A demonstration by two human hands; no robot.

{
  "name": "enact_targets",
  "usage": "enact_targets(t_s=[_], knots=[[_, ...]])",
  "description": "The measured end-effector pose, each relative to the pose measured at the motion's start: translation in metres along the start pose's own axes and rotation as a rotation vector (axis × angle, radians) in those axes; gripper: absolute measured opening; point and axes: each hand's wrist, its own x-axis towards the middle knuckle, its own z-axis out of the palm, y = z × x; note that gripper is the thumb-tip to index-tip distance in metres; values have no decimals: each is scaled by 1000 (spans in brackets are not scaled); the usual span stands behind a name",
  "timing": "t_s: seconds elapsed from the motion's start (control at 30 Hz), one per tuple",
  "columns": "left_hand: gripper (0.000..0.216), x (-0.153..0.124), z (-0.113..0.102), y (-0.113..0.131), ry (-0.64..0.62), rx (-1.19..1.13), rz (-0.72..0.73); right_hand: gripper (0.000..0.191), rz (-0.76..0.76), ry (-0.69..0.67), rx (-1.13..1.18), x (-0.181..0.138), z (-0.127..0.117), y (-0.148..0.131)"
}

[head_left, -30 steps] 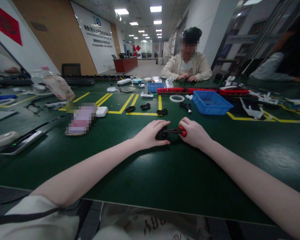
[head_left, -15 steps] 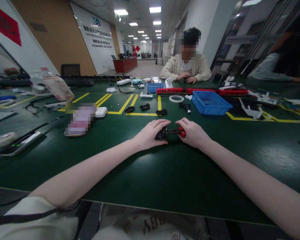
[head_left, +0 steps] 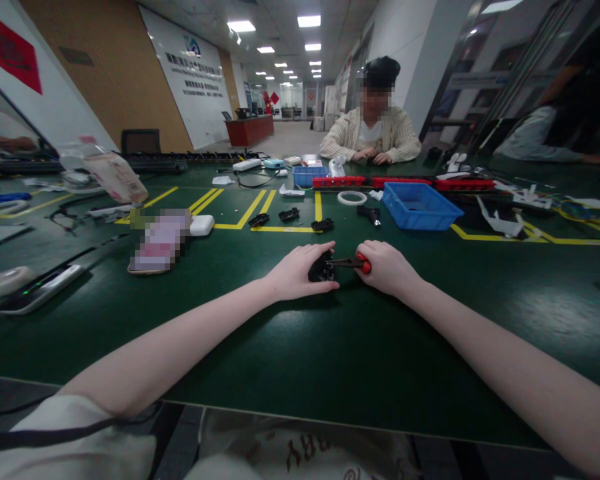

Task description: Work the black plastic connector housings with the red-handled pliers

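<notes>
My left hand (head_left: 300, 270) is closed round a small black plastic part (head_left: 321, 270) that rests on the dark green table (head_left: 300, 353). My right hand (head_left: 387, 267) grips a screwdriver with a red handle (head_left: 364, 263). Its dark shaft (head_left: 343, 263) points left into the black part. Both hands sit close together at the table's middle, forearms stretched out from the near edge.
Three more black parts (head_left: 290, 215) lie by the yellow floor-style lines (head_left: 260, 227). A blue bin (head_left: 420, 205) stands to the right, a white tape ring (head_left: 353, 198) behind. A person sits across the table. Phones and a white box (head_left: 201, 225) lie at left.
Both hands have stayed on the part and the screwdriver with only slight shifts; the left fingers have opened a little more of the black part to view.
</notes>
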Motion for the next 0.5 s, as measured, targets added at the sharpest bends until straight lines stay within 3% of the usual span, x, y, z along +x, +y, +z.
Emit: enact_targets(t_s=[0.23,0.5], knots=[[54,0,-4,2,-69,-9,-24,6,13,19,-3,0,1,0],[61,-1,-2,2,-65,24,28,9,0,67,2,-1,6,4]])
